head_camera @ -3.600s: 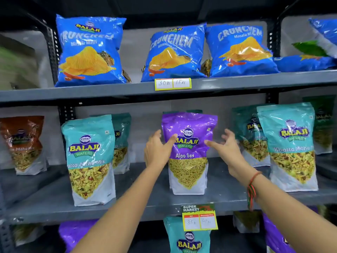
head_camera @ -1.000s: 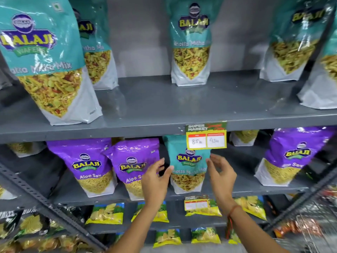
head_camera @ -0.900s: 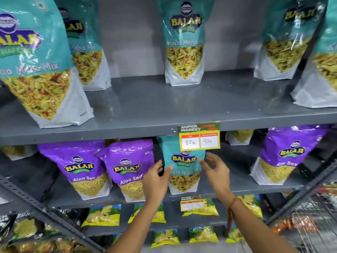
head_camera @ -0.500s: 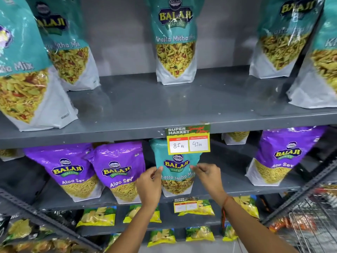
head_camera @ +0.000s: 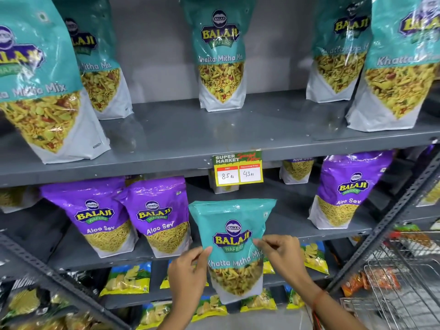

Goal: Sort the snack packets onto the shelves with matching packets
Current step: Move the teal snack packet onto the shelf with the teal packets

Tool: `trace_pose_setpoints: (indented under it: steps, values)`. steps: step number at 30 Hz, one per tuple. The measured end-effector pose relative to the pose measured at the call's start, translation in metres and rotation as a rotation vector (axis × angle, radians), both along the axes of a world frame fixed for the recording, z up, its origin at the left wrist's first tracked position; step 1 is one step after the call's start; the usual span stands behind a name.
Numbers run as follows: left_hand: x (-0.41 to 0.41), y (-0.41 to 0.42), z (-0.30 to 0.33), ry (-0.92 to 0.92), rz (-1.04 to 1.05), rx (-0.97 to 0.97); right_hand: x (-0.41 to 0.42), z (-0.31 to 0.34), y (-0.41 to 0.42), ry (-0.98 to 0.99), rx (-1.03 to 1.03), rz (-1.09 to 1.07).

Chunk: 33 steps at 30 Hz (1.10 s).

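Observation:
I hold a teal Khatta Mitha Mix packet (head_camera: pixel 232 236) upright in front of the lower shelf (head_camera: pixel 297 231), clear of it. My left hand (head_camera: pixel 190 272) grips its left edge and my right hand (head_camera: pixel 281 254) pinches its right side. Purple Aloo Sev packets (head_camera: pixel 102 220) stand on that lower shelf, two to the left and one (head_camera: pixel 350 189) to the right. On the upper shelf (head_camera: pixel 190 139) stand several teal Khatta Mitha Mix packets, one (head_camera: pixel 221 58) at the back centre.
A yellow price tag (head_camera: pixel 238 171) hangs on the upper shelf's front edge. Small yellow snack packets (head_camera: pixel 126 279) fill the shelves below. A wire basket (head_camera: pixel 402 289) sits at the lower right beside a slanted grey upright (head_camera: pixel 392 217).
Both hands closed on the teal packet on the lower shelf and pulled it forward off the shelf toward me. Before that, the purple packet went from the upper shelf down to the lower one.

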State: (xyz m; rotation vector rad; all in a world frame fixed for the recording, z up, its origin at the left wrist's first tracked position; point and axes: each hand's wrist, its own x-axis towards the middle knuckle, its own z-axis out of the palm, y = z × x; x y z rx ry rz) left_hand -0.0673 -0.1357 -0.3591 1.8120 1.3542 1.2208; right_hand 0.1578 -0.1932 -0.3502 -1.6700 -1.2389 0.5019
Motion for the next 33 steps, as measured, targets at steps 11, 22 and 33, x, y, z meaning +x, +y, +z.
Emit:
trace_pose_setpoints:
  steps: [11,22,33]
  values:
    - [-0.005,0.003,0.167,-0.342,-0.071,0.379,-0.011,0.179,-0.01,-0.008,0.444,0.114]
    - [0.023,0.091,0.319,-0.458,-0.108,0.615,0.006,0.327,0.077,0.012,0.716,0.121]
    - [0.041,0.151,0.318,-0.437,-0.015,0.499,0.028,0.311,0.16,0.03,0.605,0.084]
